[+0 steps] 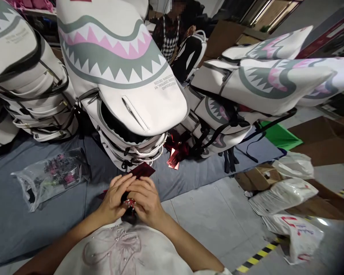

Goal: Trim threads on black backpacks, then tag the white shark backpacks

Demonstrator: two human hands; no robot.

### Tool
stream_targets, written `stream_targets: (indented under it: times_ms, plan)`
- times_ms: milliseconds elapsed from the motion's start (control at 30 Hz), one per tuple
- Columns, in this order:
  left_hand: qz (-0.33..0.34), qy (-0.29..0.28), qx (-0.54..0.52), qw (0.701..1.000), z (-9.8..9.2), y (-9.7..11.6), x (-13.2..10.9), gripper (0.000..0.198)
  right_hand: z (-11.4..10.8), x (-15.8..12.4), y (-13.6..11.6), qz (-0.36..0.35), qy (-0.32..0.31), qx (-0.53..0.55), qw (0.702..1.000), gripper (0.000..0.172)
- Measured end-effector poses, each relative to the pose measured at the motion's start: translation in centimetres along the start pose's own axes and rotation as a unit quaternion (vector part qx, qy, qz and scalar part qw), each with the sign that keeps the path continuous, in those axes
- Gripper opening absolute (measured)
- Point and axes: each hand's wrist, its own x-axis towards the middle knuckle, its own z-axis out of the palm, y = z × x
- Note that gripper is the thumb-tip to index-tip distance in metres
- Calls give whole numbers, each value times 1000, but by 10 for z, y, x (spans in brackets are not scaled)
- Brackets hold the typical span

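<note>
My left hand and my right hand meet close in front of my body, fingers curled and pinching. Between them they hold shiny red tags; a dark red tag sticks out beyond the fingertips. Something small, silver and red, perhaps chains, shows between the palms, mostly hidden by the fingers. Just past my hands stands a stack of white backpacks with a shark-mouth print, the top backpack having its front compartment gaping. More shiny red tags lie beside this stack.
A clear plastic bag of small parts lies on the grey cloth-covered table. Other backpack stacks flank both sides. Cartons and white plastic bags sit on the floor at right. A person is behind the bags.
</note>
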Motion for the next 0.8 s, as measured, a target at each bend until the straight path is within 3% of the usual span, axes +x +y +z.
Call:
stream_targets:
  times_ms: [133, 233, 333, 400, 467, 533, 600, 633, 667, 700, 800]
  plan:
    - [-9, 77, -22, 997, -6, 1, -14, 74, 6, 1, -9, 8, 27, -66, 997, 18]
    - [2, 112, -11, 994, -5, -2, -24, 59, 21, 2, -9, 27, 63, -56, 996, 22]
    - [-20, 113, -9, 993, -2, -8, -24, 37, 33, 7, -4, 50, 58, -15, 997, 20]
    - [-55, 117, -13, 992, -2, -12, -21, 29, 30, 13, 5, 49, 47, 23, 997, 21]
    - [-102, 118, -9, 988, -7, -16, -20, 25, 16, 18, 25, 47, 36, 83, 995, 42]
    - [-177, 138, -10, 974, -19, -22, -25, 24, -9, 19, 59, 94, 53, 138, 985, 51]
    - [-263, 190, -9, 946, -36, -29, -35, 28, -38, 14, 109, 223, 131, 136, 956, 37]
    - [-298, 218, 1, 929, -45, -33, -42, 30, -52, 9, 137, 300, 188, 106, 929, 33]
    - [-327, 247, 21, 912, -54, -37, -49, 33, -66, 2, 167, 389, 253, 52, 884, 33]
    - [-347, 265, 49, 898, -61, -40, -54, 34, -78, -5, 197, 435, 291, 23, 852, 37]
    - [-356, 261, 152, 884, -72, -49, -62, 36, -104, -25, 281, 518, 323, -12, 792, 53]
